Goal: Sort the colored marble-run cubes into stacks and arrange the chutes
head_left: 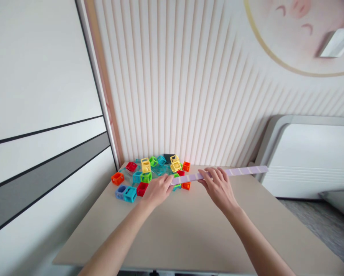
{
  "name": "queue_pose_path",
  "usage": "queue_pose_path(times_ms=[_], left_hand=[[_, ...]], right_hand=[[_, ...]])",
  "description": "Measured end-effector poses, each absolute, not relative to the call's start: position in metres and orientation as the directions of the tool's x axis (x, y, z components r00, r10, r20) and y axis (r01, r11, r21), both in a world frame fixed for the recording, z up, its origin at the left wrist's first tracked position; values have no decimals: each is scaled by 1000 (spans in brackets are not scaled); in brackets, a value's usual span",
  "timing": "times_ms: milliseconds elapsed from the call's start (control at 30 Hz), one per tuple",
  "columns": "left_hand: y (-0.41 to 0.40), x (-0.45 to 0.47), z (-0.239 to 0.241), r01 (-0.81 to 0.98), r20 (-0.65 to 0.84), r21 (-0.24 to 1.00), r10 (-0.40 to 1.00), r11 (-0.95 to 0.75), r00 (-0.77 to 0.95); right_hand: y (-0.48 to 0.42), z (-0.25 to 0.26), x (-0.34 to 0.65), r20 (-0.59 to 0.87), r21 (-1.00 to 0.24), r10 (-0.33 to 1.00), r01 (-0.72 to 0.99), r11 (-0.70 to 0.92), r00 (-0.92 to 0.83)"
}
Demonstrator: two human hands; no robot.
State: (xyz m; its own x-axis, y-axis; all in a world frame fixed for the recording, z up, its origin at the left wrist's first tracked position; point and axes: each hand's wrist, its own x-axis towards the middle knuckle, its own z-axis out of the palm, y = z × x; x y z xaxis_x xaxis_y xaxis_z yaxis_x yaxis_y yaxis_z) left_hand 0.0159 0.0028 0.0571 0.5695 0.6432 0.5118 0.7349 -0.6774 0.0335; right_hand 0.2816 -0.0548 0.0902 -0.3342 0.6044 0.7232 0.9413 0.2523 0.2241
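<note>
A long, narrow lilac strip with pale cross bands [245,171] is held above the table, rising slightly to the right; its exact kind is unclear. At its left end, my left hand [157,190] is closed with thumb and fingers on it. My right hand [220,188] grips the strip around its middle, fingers over the top edge and thumb at the left. Behind the hands lies a loose heap of open-sided plastic cube blocks, among them a red block [142,189], a light-blue block [130,194] and a yellow block [175,166].
The blocks lie at the back left of the beige table [183,230], close to the ribbed wall [172,76]. A white cabinet [45,76] stands at the left. To the right is a bed with a white headboard [318,157]. A black item [168,157] sits behind the blocks.
</note>
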Motion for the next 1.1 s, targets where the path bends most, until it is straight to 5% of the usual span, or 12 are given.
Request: queue_pose_path(times_ms=[367,800,1100], left_hand=[[29,13,14,744,630,103,622,-660,465],[24,-8,7,622,605,115,551,-774,575],[21,-1,0,581,671,197,541,-790,508]], right_hand=[[-9,49,288,824,166,509,965,206,-250],[-36,64,307,699,180,545,851,493,-463],[-37,49,301,807,35,482,843,537,-341]])
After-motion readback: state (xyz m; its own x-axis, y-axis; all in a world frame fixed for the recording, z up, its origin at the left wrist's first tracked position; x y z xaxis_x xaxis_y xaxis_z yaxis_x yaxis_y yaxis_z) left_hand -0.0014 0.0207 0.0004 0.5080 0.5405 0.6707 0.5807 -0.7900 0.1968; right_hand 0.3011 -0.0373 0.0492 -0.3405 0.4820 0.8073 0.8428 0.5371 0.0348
